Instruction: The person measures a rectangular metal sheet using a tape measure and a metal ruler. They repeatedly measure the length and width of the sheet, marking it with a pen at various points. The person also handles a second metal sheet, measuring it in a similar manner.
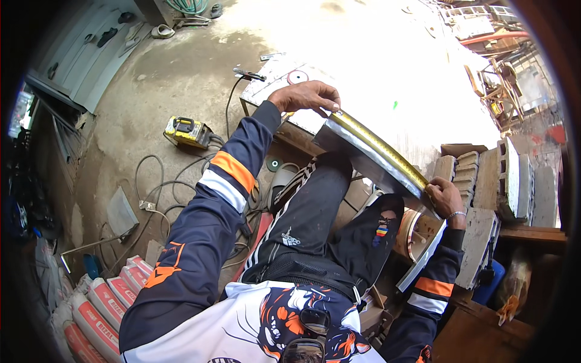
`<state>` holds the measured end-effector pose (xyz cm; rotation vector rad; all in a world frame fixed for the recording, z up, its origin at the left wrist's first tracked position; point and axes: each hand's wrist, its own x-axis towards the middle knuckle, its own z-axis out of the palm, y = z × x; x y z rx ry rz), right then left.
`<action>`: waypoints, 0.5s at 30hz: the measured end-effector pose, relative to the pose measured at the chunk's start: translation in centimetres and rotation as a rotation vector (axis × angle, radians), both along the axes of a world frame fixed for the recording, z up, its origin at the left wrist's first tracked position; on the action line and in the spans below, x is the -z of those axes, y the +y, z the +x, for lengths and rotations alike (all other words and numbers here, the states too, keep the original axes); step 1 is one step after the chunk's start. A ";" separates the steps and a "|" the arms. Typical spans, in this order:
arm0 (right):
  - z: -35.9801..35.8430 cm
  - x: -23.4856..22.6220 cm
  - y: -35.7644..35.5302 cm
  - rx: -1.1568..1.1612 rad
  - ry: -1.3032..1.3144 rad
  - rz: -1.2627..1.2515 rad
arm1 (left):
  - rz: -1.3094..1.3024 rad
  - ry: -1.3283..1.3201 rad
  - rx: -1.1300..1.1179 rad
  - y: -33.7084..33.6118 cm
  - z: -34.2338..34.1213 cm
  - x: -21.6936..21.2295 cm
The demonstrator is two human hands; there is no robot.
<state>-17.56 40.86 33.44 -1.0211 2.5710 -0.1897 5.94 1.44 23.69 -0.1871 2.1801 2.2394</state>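
Hands point(307, 97), two; tape measure point(382, 146), one.

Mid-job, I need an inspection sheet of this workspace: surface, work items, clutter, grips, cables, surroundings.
Surface: concrete floor and low white-topped table; glare washes out part of the view.
Job's things: yellow measuring tape stretched along a silvery metal piece over the knees; knee contact unclear.
Clutter: small dark disc on the floor near the left shoe; black cabled tool at the table.
Grips: left grip pinches the tape's far end; right grip closes on its near end.
Cables: loose cables loop across the floor beside the yellow-and-black machine.
Surroundings: red-and-white sacks at left, concrete blocks at right.
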 end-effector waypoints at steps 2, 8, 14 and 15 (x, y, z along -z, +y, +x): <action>0.0 0.0 0.0 -0.005 -0.001 -0.007 | 0.002 0.004 -0.010 0.2 0.1 -0.2; 0.0 -0.1 0.2 0.000 -0.006 -0.001 | -0.010 -0.005 -0.030 0.6 0.2 -0.6; -1.5 1.0 0.9 -0.086 0.020 -0.024 | -0.058 -0.037 -0.029 0.7 0.2 -1.0; -1.6 0.9 0.9 -0.100 0.024 -0.029 | -0.051 -0.034 -0.032 0.5 0.1 -0.8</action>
